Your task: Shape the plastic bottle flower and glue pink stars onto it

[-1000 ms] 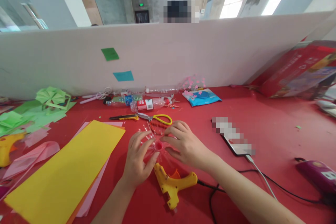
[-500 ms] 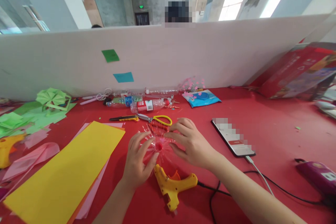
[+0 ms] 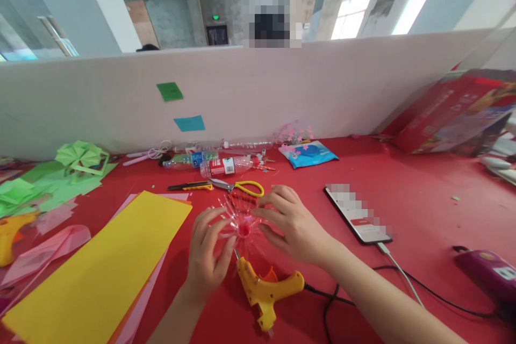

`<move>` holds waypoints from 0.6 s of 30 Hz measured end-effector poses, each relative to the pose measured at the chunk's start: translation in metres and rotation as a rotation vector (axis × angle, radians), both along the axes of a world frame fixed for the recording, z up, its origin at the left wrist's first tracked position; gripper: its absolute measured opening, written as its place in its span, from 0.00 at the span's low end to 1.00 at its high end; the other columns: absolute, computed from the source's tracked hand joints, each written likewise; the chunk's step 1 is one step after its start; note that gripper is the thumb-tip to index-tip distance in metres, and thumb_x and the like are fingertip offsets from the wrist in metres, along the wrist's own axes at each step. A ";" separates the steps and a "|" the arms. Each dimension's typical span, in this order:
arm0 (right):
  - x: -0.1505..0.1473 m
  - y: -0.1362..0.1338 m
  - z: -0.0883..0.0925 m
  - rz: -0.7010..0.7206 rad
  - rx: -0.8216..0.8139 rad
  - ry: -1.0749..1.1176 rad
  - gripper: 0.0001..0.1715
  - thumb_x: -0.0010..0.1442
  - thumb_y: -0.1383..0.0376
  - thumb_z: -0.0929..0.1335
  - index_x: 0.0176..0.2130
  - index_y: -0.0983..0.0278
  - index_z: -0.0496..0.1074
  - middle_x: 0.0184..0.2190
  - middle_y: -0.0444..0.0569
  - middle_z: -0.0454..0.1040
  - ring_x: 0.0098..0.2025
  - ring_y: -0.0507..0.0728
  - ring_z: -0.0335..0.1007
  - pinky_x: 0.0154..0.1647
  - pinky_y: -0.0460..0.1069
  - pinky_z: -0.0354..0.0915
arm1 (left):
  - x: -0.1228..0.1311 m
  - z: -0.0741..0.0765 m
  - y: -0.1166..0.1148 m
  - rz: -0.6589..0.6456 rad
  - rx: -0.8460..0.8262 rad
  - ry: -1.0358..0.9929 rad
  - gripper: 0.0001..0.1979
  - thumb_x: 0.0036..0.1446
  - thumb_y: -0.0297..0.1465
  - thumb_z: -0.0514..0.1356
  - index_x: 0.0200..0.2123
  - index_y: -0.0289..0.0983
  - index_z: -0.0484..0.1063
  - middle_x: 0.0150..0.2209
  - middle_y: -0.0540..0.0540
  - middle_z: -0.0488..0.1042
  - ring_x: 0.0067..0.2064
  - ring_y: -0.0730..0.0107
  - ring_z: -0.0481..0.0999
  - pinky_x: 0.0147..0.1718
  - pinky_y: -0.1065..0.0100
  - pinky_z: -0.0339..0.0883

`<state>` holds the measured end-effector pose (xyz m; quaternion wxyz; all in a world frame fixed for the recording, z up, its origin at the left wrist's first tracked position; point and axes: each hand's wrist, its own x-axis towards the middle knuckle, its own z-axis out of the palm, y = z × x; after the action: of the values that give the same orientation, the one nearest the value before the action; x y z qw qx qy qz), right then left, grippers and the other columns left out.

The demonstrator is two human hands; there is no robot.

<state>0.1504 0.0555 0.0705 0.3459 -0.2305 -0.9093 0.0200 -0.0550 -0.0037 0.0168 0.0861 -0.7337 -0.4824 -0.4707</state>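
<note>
A clear plastic bottle top, cut into strips that splay out like flower petals, lies on the red table with its round neck in the middle. My left hand curves along its left side, thumb and fingers apart, close to the strips. On the opposite side, my right hand reaches over the strips with bent, spread fingers. Whether the fingertips touch the strips is hard to tell. Just below sits a yellow glue gun, its nozzle near my left thumb. Behind the bottle top are yellow-handled scissors and a utility knife.
Yellow paper tops a stack at the left, near green paper pieces. Plastic bottles and a blue packet line the white partition. A phone with a cable and a purple device are at right.
Both hands have moved slightly apart around the bottle top, and the left thumb has drawn back, showing the glue gun's nozzle. The camera view has tilted a little upward.
</note>
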 end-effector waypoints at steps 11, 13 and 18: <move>0.015 0.007 0.018 -0.253 -0.003 0.045 0.10 0.62 0.67 0.62 0.38 0.65 0.73 0.34 0.52 0.74 0.36 0.57 0.67 0.38 0.52 0.63 | -0.012 0.002 0.007 0.115 0.088 -0.220 0.06 0.60 0.25 0.53 0.30 0.38 0.63 0.28 0.51 0.65 0.32 0.72 0.67 0.33 0.69 0.63; 0.017 0.009 0.017 -0.362 -0.132 -0.067 0.09 0.61 0.67 0.63 0.37 0.65 0.73 0.32 0.51 0.74 0.32 0.56 0.68 0.33 0.49 0.62 | -0.016 -0.001 0.012 0.136 0.084 -0.273 0.06 0.61 0.26 0.51 0.31 0.39 0.62 0.29 0.50 0.65 0.33 0.72 0.66 0.34 0.69 0.63; 0.015 -0.004 0.001 -0.462 -0.436 -0.292 0.08 0.60 0.65 0.64 0.38 0.63 0.73 0.31 0.48 0.76 0.30 0.55 0.72 0.28 0.46 0.57 | -0.022 -0.011 0.022 0.219 0.065 -0.436 0.05 0.62 0.33 0.51 0.33 0.39 0.61 0.32 0.48 0.65 0.34 0.70 0.67 0.35 0.67 0.65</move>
<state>0.1654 0.0517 0.0719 0.1500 -0.4992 -0.8473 0.1017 -0.0773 0.0187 0.0056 0.0541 -0.5550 -0.5507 -0.6210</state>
